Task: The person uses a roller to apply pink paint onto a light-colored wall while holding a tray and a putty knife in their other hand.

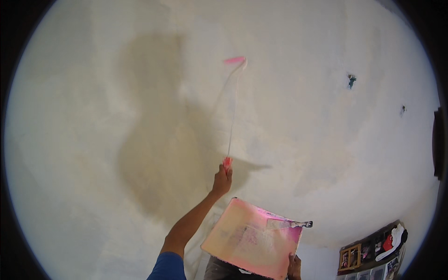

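My left hand [222,180] is closed round the red handle of a paint roller [232,121] with a long thin metal rod. Its pink roller head [234,60] is against or very near the pale wall [289,116]. Lower down, my right hand [294,267] grips the right edge of a square, shallow tray [252,233] smeared with pink and peach paint; most of those fingers are hidden behind it. Across the tray's upper right lies a flat, paint-streaked tool [280,224], its dark end sticking out past the rim. Its exact kind is unclear.
Two small wall holes with fittings, one nearer [351,81] and one farther right [403,110], break the surface. A shelf [373,252] with a wooden frame, cloth and mixed items stands at lower right. A dark object [437,143] borders the right side. My shadow covers the wall's left middle.
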Demonstrator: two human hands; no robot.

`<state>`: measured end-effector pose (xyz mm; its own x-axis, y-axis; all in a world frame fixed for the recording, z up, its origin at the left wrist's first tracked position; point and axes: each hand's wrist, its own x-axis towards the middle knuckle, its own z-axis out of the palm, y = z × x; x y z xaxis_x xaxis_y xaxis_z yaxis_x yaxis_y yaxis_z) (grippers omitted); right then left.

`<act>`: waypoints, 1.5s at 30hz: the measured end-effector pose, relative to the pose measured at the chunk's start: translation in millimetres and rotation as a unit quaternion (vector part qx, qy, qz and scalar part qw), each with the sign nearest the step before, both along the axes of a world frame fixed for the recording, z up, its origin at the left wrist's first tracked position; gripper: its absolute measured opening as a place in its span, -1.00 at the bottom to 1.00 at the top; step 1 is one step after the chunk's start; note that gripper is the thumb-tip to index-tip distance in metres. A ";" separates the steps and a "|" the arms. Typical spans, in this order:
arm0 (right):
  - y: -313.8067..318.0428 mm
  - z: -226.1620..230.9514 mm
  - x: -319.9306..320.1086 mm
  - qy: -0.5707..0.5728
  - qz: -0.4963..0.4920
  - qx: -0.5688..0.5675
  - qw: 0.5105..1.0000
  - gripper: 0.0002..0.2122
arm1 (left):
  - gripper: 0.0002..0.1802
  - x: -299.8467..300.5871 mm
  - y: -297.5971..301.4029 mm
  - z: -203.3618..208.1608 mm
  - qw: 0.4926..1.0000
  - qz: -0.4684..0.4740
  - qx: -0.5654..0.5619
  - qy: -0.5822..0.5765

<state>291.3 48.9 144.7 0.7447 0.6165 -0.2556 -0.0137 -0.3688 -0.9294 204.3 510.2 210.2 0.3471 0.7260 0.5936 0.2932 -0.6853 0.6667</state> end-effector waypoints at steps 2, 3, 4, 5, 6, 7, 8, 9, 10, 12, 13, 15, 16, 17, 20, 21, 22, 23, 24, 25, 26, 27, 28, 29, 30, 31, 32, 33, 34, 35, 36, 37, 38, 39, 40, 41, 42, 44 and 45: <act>-1.2 -23.2 8.2 -0.017 -0.014 0.048 0.999 -0.49 | -0.67 9.9 25.3 39.7 1.000 0.018 0.007 0.002; -1.8 -30.9 10.5 -0.017 -0.013 0.049 0.999 -0.49 | -0.66 12.9 43.6 61.3 0.999 0.041 0.032 0.002; -2.1 -38.2 12.8 -0.034 -0.009 0.040 0.999 -0.49 | -0.65 14.4 64.3 86.0 0.996 0.064 0.057 0.002; -3.1 -44.2 14.9 -0.052 -0.008 0.030 0.998 -0.49 | -0.64 15.6 84.6 115.7 0.992 0.076 0.094 -0.016; -2.3 -39.6 13.4 -0.052 -0.009 0.029 0.998 -0.49 | -0.64 14.8 99.9 153.6 0.993 0.088 0.082 0.006; -2.0 -30.6 9.4 -0.041 -0.009 0.029 0.999 -0.49 | -0.64 10.1 112.9 189.9 0.992 0.096 0.083 0.002; -4.4 -25.4 7.8 -0.032 -0.013 0.029 0.999 -0.49 | -0.65 10.8 117.7 215.6 0.991 0.101 0.083 -0.004; -4.9 -26.5 8.5 -0.031 -0.015 0.030 0.999 -0.49 | -0.65 8.8 113.7 233.3 0.993 0.091 0.072 -0.005; -6.1 -28.6 10.0 -0.009 -0.024 0.033 0.999 -0.50 | -0.65 8.0 108.5 244.1 0.995 0.081 0.060 -0.007; -4.2 -27.7 9.1 0.015 -0.029 0.040 0.999 -0.51 | -0.66 7.5 117.6 209.2 0.994 0.082 0.072 0.013; 0.3 -22.0 4.6 0.029 -0.031 0.064 0.997 -0.51 | -0.66 -0.5 121.3 181.9 0.991 0.093 0.090 0.031; 2.4 -14.2 0.6 0.044 -0.035 0.086 0.995 -0.51 | -0.66 -13.1 110.6 120.2 0.994 0.087 0.042 0.054; 2.4 -11.0 -1.7 0.032 -0.027 0.093 0.995 -0.49 | -0.66 -21.4 103.5 86.8 0.995 0.080 0.027 0.058; 2.9 -8.3 -2.3 0.020 -0.018 0.101 0.995 -0.48 | -0.66 -28.7 97.6 65.6 0.995 0.075 0.014 0.061; 0.0 -9.5 3.3 -0.013 0.001 0.091 0.996 -0.46 | -0.66 -41.2 83.4 49.5 0.996 0.065 -0.011 0.067; 0.8 -11.1 5.7 -0.029 0.013 0.088 0.996 -0.45 | -0.69 -47.6 85.1 50.3 0.996 0.062 0.003 0.071; 1.0 -12.4 5.3 -0.042 0.029 0.083 0.995 -0.44 | -0.69 -60.4 80.1 56.1 0.995 0.068 -0.002 0.076; -2.9 -12.6 4.6 -0.056 0.040 0.076 0.995 -0.43 | -0.70 -66.5 67.8 64.9 0.996 0.061 -0.007 0.067; -1.9 -7.2 -0.4 -0.048 0.044 0.068 0.996 -0.43 | -0.71 -79.6 55.1 67.4 0.996 0.058 -0.014 0.062; 3.3 2.6 -3.2 -0.041 0.037 0.067 0.996 -0.46 | -0.73 -88.6 45.2 58.7 0.997 0.064 -0.008 0.051; 6.4 8.6 -6.3 -0.034 0.031 0.065 0.997 -0.49 | -0.73 -100.4 31.6 47.8 0.996 0.067 -0.017 0.060; 5.9 8.9 -6.9 -0.028 0.029 0.059 0.997 -0.49 | -0.72 -107.3 16.6 38.1 0.997 0.057 -0.014 0.055; 5.3 5.1 -5.6 -0.029 0.025 0.069 0.997 -0.48 | -0.71 -115.0 -0.4 27.6 0.998 0.048 -0.014 0.049; 4.6 1.5 -4.6 -0.030 0.022 0.078 0.996 -0.48 | -0.71 -122.2 -18.3 17.5 0.997 0.048 -0.022 0.055; 2.1 0.5 -1.6 -0.025 0.022 0.070 0.997 -0.48 | -0.69 -125.8 -41.4 12.7 0.997 0.044 -0.036 0.049; 0.9 -0.5 1.4 -0.025 0.026 0.061 0.997 -0.47 | -0.68 -130.6 -63.5 7.6 0.997 0.040 -0.049 0.042; -0.8 -0.7 2.7 -0.025 0.029 0.051 0.998 -0.46 | -0.68 -136.5 -84.7 2.8 0.996 0.041 -0.057 0.045; -2.3 4.4 2.8 -0.004 0.029 0.073 0.997 -0.48 | -0.65 -140.5 -106.3 1.3 0.996 0.025 -0.080 0.032; -1.9 4.5 4.6 -0.003 0.030 0.070 0.997 -0.48 | -0.63 -145.1 -125.0 -0.8 0.995 0.010 -0.101 0.019; -2.3 3.4 7.8 -0.022 -0.028 0.024 0.999 -0.50 | -0.62 -148.7 -143.0 -3.7 0.992 -0.002 -0.128 0.017; 0.5 1.9 6.6 -0.036 -0.077 -0.023 0.996 -0.51 | -0.60 -159.1 -161.7 -7.0 0.988 -0.004 -0.156 0.018; 4.4 8.8 1.8 -0.148 -0.130 -0.043 0.979 -0.55 | -0.60 -162.7 -178.8 -9.0 0.991 -0.004 -0.135 0.007; 8.8 17.8 -0.6 -0.147 -0.125 -0.046 0.980 -0.55 | -0.62 -166.0 -197.1 -9.2 0.983 -0.001 -0.177 0.037; 14.3 30.1 -1.0 -0.238 -0.119 -0.021 0.964 -0.57 | -0.63 -164.7 -214.4 -4.0 0.980 -0.024 -0.197 0.026; 21.6 41.2 -3.0 -0.326 -0.111 0.007 0.939 -0.59 | -0.64 -162.7 -229.8 -2.1 0.975 -0.044 -0.215 0.015; 30.7 50.6 -7.6 -0.323 -0.105 0.007 0.940 -0.59 | -0.62 -159.2 -244.9 -7.6 0.970 -0.056 -0.236 0.012; 41.5 61.8 -14.0 -0.286 0.001 0.053 0.957 -0.60 | -0.60 -151.5 -257.5 -10.9 0.965 -0.071 -0.254 0.006; 65.3 86.9 -32.3 -0.191 0.159 0.100 0.964 -0.63 | -0.59 -130.1 -283.3 9.3 0.960 -0.083 -0.267 0.011; 77.0 95.1 -45.1 -0.147 0.191 0.141 0.960 -0.64 | -0.62 -119.5 -295.1 14.7 0.961 -0.086 -0.262 0.001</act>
<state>246.2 125.9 239.7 0.4647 0.8731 0.1476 0.3506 -0.0283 -0.9361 84.7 215.0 224.9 0.4892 0.8573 0.1605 0.2084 -0.2936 0.9329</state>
